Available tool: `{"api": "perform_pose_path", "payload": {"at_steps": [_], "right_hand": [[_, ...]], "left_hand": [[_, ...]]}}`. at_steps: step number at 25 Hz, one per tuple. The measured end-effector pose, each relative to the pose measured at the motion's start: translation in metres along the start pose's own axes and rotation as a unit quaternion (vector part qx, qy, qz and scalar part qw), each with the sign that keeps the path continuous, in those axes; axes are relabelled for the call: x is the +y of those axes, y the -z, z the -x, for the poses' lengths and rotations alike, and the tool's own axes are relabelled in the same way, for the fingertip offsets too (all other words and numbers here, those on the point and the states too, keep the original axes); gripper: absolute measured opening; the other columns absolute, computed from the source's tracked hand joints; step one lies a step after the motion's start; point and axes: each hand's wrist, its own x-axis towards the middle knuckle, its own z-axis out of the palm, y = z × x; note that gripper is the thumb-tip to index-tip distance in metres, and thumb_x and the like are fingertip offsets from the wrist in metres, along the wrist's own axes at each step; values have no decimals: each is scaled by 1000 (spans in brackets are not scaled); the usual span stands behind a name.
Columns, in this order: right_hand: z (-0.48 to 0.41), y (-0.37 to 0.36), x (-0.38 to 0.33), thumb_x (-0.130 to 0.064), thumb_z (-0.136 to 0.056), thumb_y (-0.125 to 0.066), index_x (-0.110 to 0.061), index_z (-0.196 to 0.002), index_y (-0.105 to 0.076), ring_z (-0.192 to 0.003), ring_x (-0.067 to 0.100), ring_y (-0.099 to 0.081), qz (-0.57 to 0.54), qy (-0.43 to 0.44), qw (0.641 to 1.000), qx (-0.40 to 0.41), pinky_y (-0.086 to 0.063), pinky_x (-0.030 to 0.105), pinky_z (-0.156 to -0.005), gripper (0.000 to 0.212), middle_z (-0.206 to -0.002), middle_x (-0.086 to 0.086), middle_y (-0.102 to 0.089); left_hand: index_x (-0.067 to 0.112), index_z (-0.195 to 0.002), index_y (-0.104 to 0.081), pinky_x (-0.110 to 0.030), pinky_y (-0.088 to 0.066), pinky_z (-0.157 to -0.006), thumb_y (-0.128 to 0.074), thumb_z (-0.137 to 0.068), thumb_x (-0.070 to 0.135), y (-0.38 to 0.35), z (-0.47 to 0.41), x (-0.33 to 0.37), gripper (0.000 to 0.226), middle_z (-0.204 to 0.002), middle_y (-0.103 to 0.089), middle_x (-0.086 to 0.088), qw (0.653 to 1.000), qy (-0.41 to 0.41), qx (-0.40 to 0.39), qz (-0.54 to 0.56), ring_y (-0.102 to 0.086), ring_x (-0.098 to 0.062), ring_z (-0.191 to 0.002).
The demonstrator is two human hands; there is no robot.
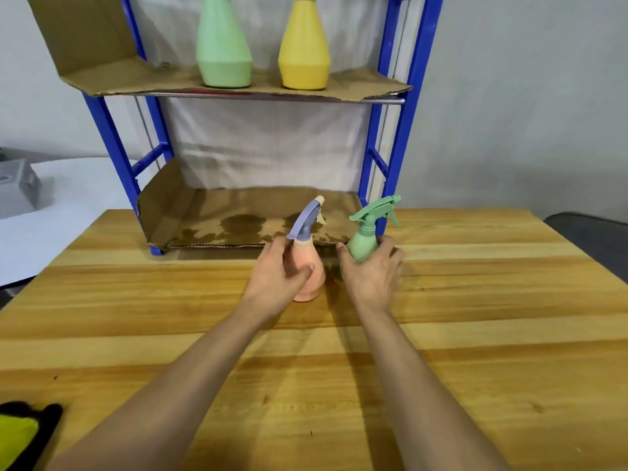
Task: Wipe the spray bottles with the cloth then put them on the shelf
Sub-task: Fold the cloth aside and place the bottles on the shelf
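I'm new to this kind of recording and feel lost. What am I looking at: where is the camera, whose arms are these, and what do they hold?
There is no machine here: a person wears a camera on the head, so this single picture looks forward and down along their own bare arms. The left hand grips a pink sprayer; the right hand grips a green sprayer. Both are over a wooden table, just before a blue shelf lined with cardboard. A tall green bottle and a yellow bottle stand on its upper level. A yellow and black cloth shows at the picture's lower left corner.
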Motion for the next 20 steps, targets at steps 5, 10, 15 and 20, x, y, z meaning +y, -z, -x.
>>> {"api": "perform_pose_path", "payload": {"at_steps": [5, 10, 15, 20], "right_hand": [[-5, 5, 20, -49, -64, -65, -31, -132, -46, -112, 21, -58, -119, 42, 978, -168, -47, 46, -102, 72, -119, -6, -58], [18, 7, 25, -57, -71, -77, -29, -143, -33, -125, 13, -43, -94, 98, 979, -151, -40, 34, -104, 88, -138, -4, -43], [23, 6, 15, -42, -74, -83, -26, -139, -44, -116, 15, -49, -100, 104, 983, -109, -43, 33, -94, 78, -127, -1, -51], [9, 1, -11, -47, -67, -86, -35, -133, -50, -113, 9, -52, -172, 126, 970, -119, -45, 29, -95, 76, -124, -10, -55]], "left_hand": [[17, -124, -53, -31, -47, -89, -87, -73, 40, 6, 16, -3, 65, -115, -54, 2, 997, 25, 79, -11, -53, -16, -104], [22, -142, -40, -33, -51, -98, -89, -70, 46, 7, 31, -8, 90, -132, -53, 8, 999, 45, 26, 16, -54, -12, -119], [31, -133, -44, -40, -54, -96, -89, -71, 41, 10, 34, -15, 78, -127, -60, 8, 999, 28, 22, 7, -58, -16, -115], [29, -136, -45, -28, -49, -93, -90, -71, 39, 44, 5, -13, 80, -124, -57, 12, 997, 15, 71, 31, -56, -10, -112]]}}
